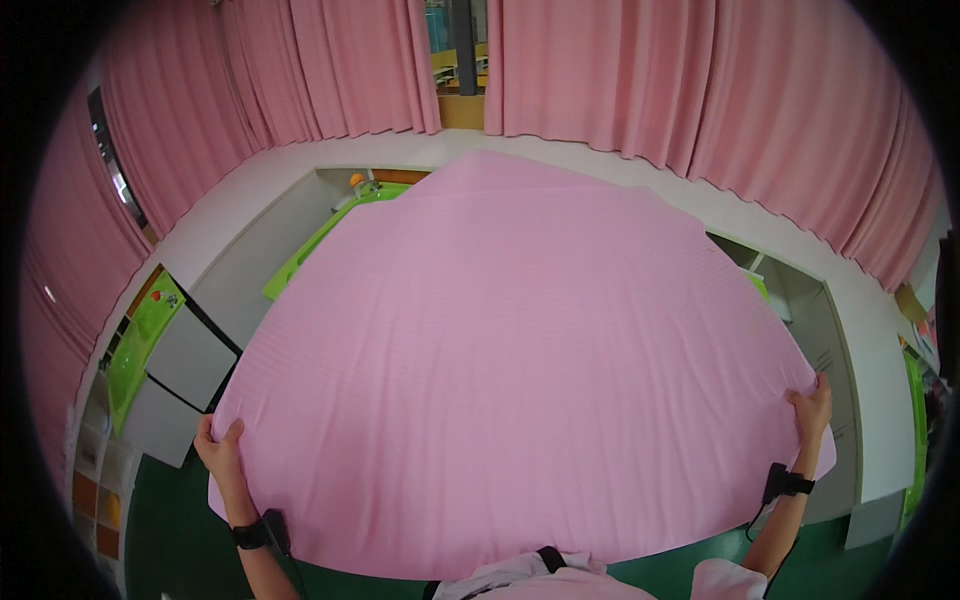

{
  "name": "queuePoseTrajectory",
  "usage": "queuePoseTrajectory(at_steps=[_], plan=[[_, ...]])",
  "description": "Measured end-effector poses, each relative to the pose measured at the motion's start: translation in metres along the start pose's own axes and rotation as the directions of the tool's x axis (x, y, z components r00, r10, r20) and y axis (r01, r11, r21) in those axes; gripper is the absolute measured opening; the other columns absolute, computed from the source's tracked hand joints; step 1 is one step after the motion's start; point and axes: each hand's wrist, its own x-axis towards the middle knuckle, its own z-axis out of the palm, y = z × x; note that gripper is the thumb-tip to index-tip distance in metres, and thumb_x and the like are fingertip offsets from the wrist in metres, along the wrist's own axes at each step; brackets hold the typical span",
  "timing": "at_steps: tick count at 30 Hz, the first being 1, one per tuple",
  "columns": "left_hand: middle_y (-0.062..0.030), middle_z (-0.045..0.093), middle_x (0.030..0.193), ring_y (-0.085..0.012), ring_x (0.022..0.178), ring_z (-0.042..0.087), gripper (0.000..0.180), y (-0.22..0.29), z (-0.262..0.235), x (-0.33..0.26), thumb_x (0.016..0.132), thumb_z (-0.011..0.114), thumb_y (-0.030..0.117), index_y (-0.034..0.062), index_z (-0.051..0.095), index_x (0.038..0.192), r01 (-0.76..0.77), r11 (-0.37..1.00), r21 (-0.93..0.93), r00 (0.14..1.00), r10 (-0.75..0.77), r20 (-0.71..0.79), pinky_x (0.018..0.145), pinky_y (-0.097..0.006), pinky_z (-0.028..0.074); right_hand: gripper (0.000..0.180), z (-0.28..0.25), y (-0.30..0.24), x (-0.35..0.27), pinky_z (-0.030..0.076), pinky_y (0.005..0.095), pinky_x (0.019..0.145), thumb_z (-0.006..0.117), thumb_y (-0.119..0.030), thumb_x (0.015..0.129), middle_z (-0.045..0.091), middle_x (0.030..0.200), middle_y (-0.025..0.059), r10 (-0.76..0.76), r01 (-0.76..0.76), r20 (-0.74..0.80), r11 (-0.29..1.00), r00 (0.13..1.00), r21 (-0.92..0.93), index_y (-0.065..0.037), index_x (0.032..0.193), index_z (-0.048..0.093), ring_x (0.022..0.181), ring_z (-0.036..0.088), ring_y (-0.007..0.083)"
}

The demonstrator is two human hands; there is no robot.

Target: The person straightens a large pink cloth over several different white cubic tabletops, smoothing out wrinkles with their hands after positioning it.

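A large pink sheet is spread wide in front of me, held out by both hands, with soft creases running down toward my body. At its left edge, my left hand is closed on the fabric, the thumb on top. My right hand grips the opposite edge in the same way, and small wrinkles gather by its fingers. The far side of the sheet narrows to a blunt point near the wall. What lies beneath the sheet is mostly hidden.
Pink curtains hang along the far wall above a white ledge. A green sink with an orange-topped tap stands at left; another green basin is partly covered by the sheet. Green floor shows below. Dark bands circle both wrists.
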Motion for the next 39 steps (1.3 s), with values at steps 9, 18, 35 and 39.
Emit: queuePoseTrajectory(at_steps=[9,18,35,39], plan=[[-0.0051,0.058,0.08,-0.0141,0.073,0.052,0.027,-0.006,0.037,0.138,0.066,0.068,0.006,-0.0032,0.058,0.089,0.002,0.996,-0.087,0.996,0.006,0.094,0.07,-0.025,0.042,0.052,-0.03,-0.018,-0.062,0.042,0.0331,0.083,0.068,-0.009,0.063,0.057,0.102,0.019,0.059,-0.046,-0.298,0.998,0.953,0.05,0.007,0.109,0.05,0.092,0.055,0.0276],[-0.0054,0.06,0.084,-0.0136,0.073,0.054,0.03,-0.003,0.139,0.292,0.067,0.067,0.007,-0.0044,0.059,0.094,-0.14,0.963,-0.229,0.953,0.194,0.235,0.067,-0.024,0.043,0.034,0.043,0.022,-0.104,0.044,0.0308,0.071,0.066,-0.001,0.063,0.058,0.088,0.0103,0.219,-0.146,-0.095,0.861,0.971,0.487,0.006,0.094,0.053,0.077,0.053,0.018],[-0.0254,0.053,0.11,-0.0396,0.105,0.048,0.073,-0.366,0.402,0.299,0.075,0.055,0.054,-0.0086,0.047,0.112,-0.291,0.735,0.612,0.739,-0.233,0.632,0.093,-0.044,0.035,0.092,0.115,0.005,-0.282,0.032,0.0455,0.097,0.065,-0.055,0.066,0.038,0.128,0.0238,0.791,-0.749,-0.064,0.547,0.609,-0.374,0.0,0.131,0.03,0.118,0.036,0.0405],[-0.0263,0.052,0.107,-0.0375,0.1,0.049,0.071,-0.435,0.436,0.356,0.077,0.056,0.052,-0.0106,0.047,0.109,-0.243,0.941,0.235,0.587,-0.051,0.808,0.089,-0.043,0.037,0.117,0.149,0.056,-0.339,0.033,0.0512,0.094,0.074,-0.046,0.062,0.022,0.138,0.0239,0.89,-0.803,-0.042,0.43,0.455,0.412,-0.002,0.138,-0.003,0.123,0.03,0.0385]])
